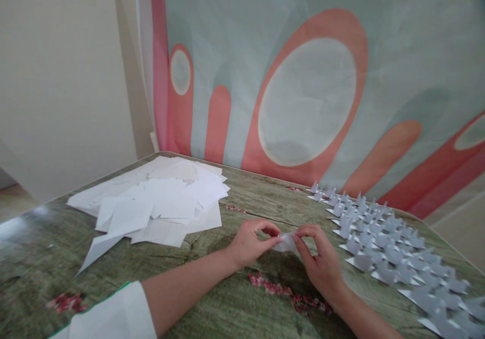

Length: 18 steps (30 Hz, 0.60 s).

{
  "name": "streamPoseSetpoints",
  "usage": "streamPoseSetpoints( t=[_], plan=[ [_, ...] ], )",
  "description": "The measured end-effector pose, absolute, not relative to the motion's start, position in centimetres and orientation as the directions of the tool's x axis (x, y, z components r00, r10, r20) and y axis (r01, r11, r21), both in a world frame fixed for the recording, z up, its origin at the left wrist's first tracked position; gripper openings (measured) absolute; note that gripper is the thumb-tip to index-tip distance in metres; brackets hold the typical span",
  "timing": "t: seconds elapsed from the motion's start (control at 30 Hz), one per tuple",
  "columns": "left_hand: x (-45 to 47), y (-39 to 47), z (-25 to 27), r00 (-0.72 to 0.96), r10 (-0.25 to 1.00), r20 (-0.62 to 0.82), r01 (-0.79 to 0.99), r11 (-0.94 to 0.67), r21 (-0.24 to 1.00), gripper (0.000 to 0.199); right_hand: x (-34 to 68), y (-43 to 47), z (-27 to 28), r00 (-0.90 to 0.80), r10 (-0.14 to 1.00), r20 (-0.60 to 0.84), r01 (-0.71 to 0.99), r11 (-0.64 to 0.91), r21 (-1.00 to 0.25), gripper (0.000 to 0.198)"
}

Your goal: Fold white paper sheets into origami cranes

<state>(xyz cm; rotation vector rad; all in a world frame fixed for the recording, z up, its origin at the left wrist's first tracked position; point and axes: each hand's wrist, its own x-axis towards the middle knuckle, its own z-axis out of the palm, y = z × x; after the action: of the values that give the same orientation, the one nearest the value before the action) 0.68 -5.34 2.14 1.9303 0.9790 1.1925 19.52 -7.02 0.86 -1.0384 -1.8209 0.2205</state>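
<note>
Paper piece [287,243] over the bench [212,303], left hand [252,242] and right hand [320,259] each pinching one end. Judged best: light, even grip, edges aligned before pressing any crease. Sheet pile [170,197] left; folded paper figures [392,254] in rows right.

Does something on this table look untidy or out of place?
The paper pile at the left looks untidy: its edges lie at uneven angles, and one pointed piece juts toward the near side. This contrasts with the folded paper figures, set in rows at the right.
</note>
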Motion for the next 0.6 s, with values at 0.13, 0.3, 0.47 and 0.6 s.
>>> streamPoseSetpoints(
  t=[0.13, 0.3, 0.47, 0.6],
  plan=[
    [0.61, -5.3, 2.28, 0.343, 0.82, 0.459, 0.257, -0.551, 0.794, 0.018, 19.65, -6.92, 0.92, -0.154, 0.734, 0.662, 0.551, 0.62, -0.559, 0.005],
    [0.55, -5.35, 2.56, 0.384, 0.799, 0.463, 0.266, -0.576, 0.773, 0.018, 19.72, -6.81, 0.77, -0.165, 0.757, 0.632, 0.558, 0.6, -0.573, 0.006],
    [0.66, -5.45, 2.59, 0.401, 0.795, 0.456, 0.243, -0.572, 0.783, 0.018, 19.62, -6.82, 0.49, -0.162, 0.761, 0.629, 0.551, 0.598, -0.582, 0.008],
    [0.74, -5.51, 2.63, 0.396, 0.806, 0.439, 0.246, -0.554, 0.796, 0.017, 19.61, -6.83, 0.33, -0.156, 0.763, 0.627, 0.551, 0.594, -0.586, 0.009]
  ],
)
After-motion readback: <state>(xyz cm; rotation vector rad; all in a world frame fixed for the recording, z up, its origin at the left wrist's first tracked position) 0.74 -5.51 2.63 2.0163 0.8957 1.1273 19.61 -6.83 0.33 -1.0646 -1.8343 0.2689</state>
